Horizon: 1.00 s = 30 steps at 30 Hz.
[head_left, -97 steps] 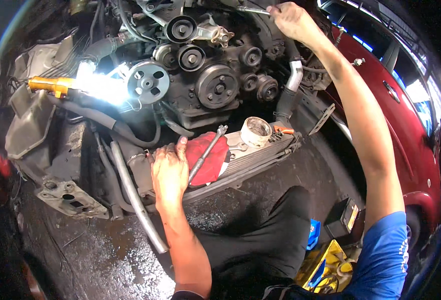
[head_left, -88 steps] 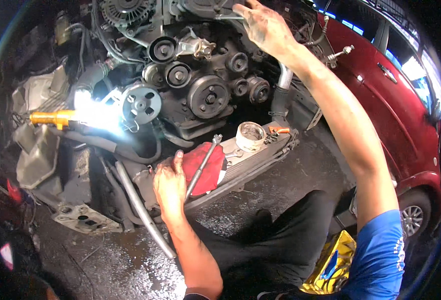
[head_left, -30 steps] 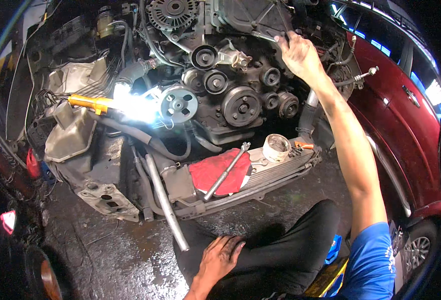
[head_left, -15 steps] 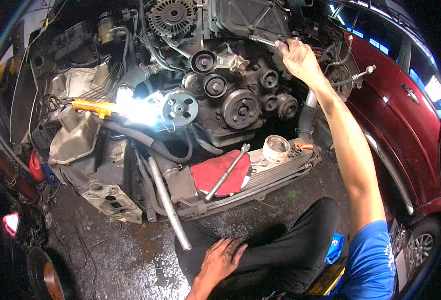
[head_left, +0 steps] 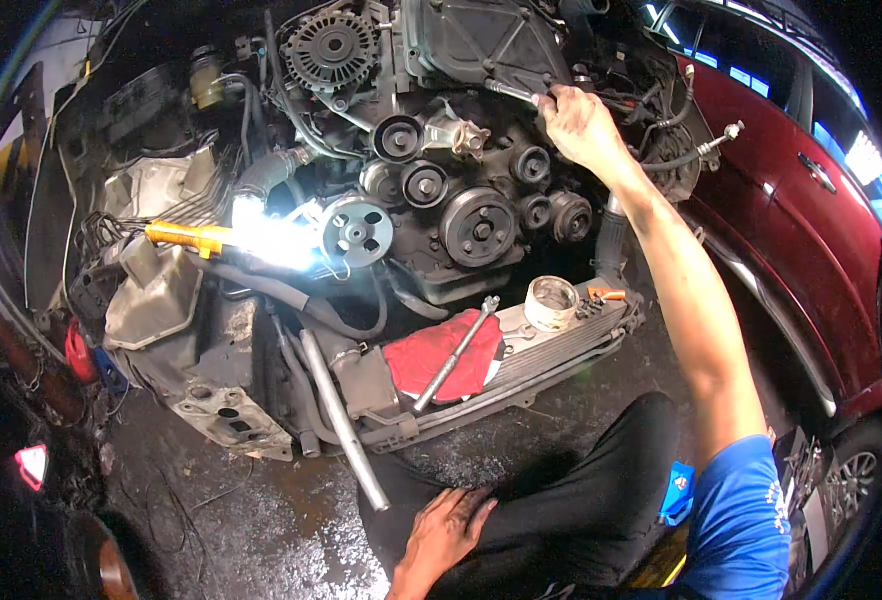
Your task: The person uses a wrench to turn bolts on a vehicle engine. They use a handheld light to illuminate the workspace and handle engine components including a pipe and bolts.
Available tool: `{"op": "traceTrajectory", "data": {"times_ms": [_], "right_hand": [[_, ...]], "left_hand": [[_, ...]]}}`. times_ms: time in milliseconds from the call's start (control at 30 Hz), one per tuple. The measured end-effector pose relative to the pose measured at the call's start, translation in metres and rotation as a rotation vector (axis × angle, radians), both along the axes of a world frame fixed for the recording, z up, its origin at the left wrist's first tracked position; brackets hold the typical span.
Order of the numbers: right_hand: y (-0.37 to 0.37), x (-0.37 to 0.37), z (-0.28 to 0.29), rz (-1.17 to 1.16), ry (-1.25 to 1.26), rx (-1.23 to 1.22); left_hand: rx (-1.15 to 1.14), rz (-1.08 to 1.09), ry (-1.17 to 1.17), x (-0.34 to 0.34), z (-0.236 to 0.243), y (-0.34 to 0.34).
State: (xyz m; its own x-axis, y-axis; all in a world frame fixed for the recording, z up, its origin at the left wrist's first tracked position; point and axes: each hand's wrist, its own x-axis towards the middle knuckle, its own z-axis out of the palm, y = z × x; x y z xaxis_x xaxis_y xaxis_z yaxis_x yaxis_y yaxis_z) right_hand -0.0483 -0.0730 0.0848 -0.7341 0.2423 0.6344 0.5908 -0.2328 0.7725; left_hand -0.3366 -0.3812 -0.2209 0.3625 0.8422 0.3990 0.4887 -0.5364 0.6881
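My right hand (head_left: 583, 128) is stretched out to the upper right of the engine, fingers wrapped round a ratchet wrench (head_left: 513, 92). Its metal shaft sticks out to the left, along the lower edge of the dark engine cover (head_left: 486, 45); the tool's other end is hidden by my hand. Below the hand are the black pulleys (head_left: 479, 228) on the engine's front. My left hand (head_left: 443, 532) lies on my thigh with its fingers loosely stretched, holding nothing.
A long metal pipe (head_left: 346, 425) leans beside my left knee. On the radiator (head_left: 561, 355) lie a red cloth (head_left: 411, 360), a long-handled wrench (head_left: 458, 352) and a white round tub (head_left: 551, 304). A lit yellow work lamp (head_left: 186, 238) rests at left. A red car (head_left: 771, 190) stands at right.
The view has shifted slightly. My right hand and the ratchet wrench have moved a little left and down in the picture. My left hand stays on my thigh.
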Motion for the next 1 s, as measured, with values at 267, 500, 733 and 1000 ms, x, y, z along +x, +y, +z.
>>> {"op": "traceTrajectory", "data": {"times_ms": [267,500,733,1000], "right_hand": [[0.000,-0.002,-0.001,0.606,0.286,0.016],[-0.011,-0.024,0.006,0.308,0.675,-0.353],[-0.008,-0.009,0.003,0.098,0.447,-0.133],[-0.015,-0.015,0.007,0.491,0.262,-0.149]], "left_hand": [[-0.016,-0.039,-0.008,0.006,0.000,0.001],[-0.057,-0.013,0.030,0.000,0.002,-0.001],[-0.032,-0.052,0.041,0.009,-0.002,0.001],[-0.016,-0.053,0.047,0.009,-0.002,0.000]]}}
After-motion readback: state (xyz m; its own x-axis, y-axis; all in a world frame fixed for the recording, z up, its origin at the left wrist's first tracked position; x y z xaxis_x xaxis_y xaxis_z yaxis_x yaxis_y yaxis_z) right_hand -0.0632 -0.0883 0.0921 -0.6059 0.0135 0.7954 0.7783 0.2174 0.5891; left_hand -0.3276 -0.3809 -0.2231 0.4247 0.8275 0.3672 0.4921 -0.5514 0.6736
